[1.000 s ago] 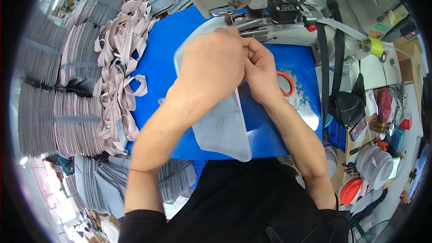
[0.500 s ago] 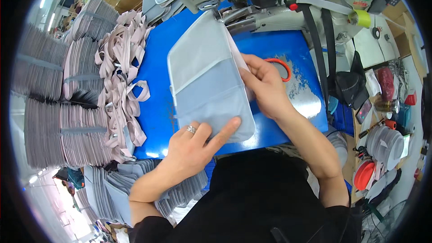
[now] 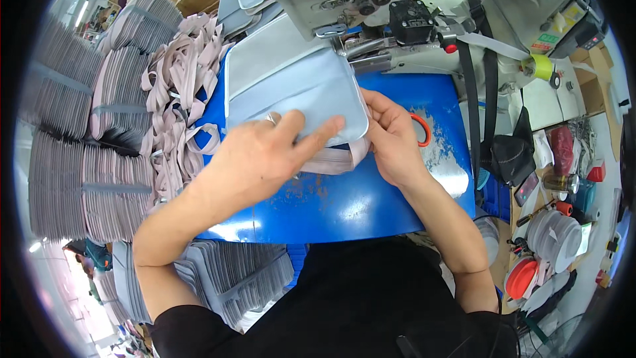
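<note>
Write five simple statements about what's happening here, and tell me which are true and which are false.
1. The left hand rests on the grey panel. True.
2. The right hand holds the red loop. False: the right hand pinches the pale pink strip at the panel's right-hand edge.
3. A ring is on the left hand. True.
4. The tabletop is yellow. False: the tabletop is blue.
5. Bundled stacks stand to the left of the heap of pink straps. True.
</note>
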### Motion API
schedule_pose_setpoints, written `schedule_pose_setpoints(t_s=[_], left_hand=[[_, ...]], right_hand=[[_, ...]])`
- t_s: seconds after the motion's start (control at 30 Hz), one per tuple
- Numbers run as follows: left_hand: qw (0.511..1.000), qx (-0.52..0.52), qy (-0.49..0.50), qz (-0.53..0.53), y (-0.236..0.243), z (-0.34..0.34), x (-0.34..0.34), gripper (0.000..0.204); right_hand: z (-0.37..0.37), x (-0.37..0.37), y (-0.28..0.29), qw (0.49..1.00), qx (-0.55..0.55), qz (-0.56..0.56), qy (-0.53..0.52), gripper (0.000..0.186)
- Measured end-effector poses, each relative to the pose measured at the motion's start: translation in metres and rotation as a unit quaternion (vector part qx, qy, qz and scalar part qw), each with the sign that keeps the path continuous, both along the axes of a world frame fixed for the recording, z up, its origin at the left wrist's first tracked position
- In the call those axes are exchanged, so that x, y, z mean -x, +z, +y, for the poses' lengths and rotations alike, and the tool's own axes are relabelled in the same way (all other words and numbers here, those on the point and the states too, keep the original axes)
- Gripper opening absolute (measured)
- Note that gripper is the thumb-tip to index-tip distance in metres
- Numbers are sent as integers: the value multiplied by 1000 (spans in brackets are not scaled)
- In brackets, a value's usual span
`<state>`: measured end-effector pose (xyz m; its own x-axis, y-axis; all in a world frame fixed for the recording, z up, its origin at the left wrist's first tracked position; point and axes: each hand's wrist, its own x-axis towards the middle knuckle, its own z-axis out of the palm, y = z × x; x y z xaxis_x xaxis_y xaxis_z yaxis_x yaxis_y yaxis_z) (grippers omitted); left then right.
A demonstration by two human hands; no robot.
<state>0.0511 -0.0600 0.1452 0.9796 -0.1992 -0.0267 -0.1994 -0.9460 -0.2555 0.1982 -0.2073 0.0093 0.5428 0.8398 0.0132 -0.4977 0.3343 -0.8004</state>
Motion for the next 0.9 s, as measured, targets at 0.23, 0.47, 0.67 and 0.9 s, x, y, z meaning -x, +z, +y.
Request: schedule_pose_setpoints(t_s=[0.23, 0.47, 0.67, 0.9], left_hand=[[1000, -22, -18, -6, 5, 36, -31, 66], [998, -30, -47, -18, 12, 67, -61, 52], [998, -44, -36, -38, 12, 55, -65, 46], [999, -30, 32, -24, 0, 24, -63, 48]], right_hand=[[26, -18, -3, 1000, 1, -17, -11, 32], [45, -23, -7, 998, -3, -12, -55, 22], [46, -23, -10, 998, 10, -6, -59, 20], [47, -22, -10, 998, 20, -11, -65, 20]])
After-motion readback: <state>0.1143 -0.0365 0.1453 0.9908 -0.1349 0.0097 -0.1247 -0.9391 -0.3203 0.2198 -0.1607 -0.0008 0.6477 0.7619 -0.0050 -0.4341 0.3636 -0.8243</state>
